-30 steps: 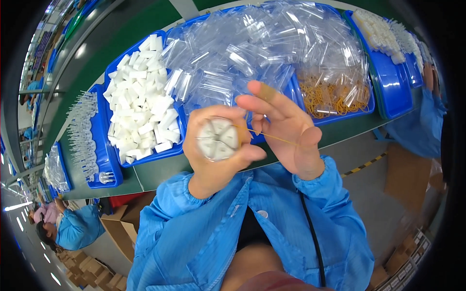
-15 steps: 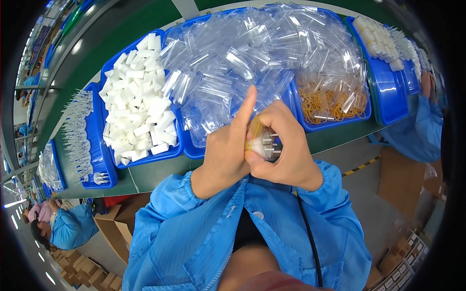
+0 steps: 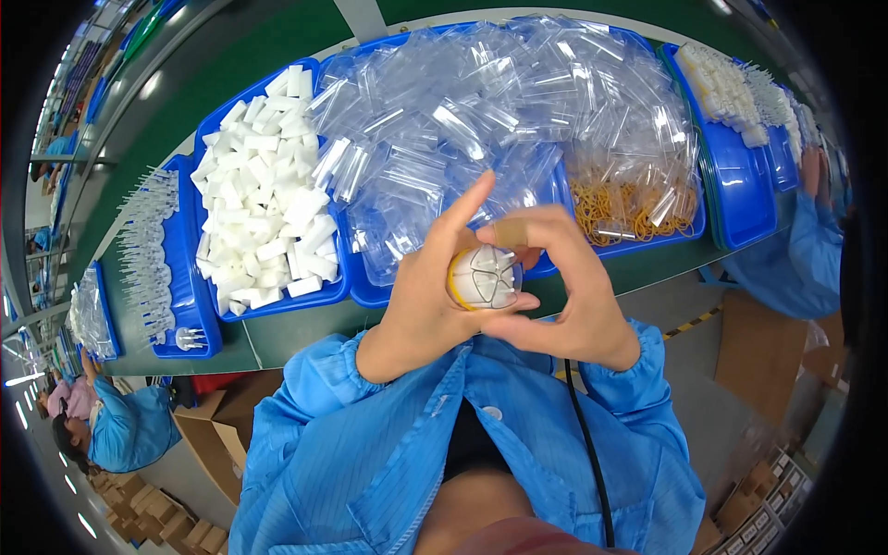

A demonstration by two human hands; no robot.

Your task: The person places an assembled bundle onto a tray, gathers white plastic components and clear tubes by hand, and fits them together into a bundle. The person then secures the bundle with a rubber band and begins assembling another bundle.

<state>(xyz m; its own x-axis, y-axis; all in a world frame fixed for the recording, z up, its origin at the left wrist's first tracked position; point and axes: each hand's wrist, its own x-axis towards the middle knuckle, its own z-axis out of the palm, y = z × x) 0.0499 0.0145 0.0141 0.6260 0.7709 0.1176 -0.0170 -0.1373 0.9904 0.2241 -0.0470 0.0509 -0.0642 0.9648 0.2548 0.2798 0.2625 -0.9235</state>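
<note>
My left hand (image 3: 412,301) is closed around a bundle of white parts (image 3: 487,277), its thumb raised and a fingertip showing on the bundle's far side. Several pale prongs stand up from the bundle's end, and a yellow rubber band (image 3: 452,279) circles its left side. Curved beside it, my right hand (image 3: 578,291) has its thumb and fingers apart, with a gap between palm and bundle. Tan tape (image 3: 511,233) wraps one right finger. Whether the right fingertips touch the bundle is hard to make out.
Ahead, a blue tray (image 3: 370,292) holds clear plastic sleeves (image 3: 462,120); yellow rubber bands (image 3: 629,208) lie right. White blocks (image 3: 264,199) fill another tray at left, near pronged white parts (image 3: 148,254). Co-workers' blue sleeves show at right (image 3: 814,250) and left (image 3: 134,425).
My right hand has loosened from the bundle and shifted slightly right. The bundle's pronged end has turned upward into view, and the yellow band now lies around its side.
</note>
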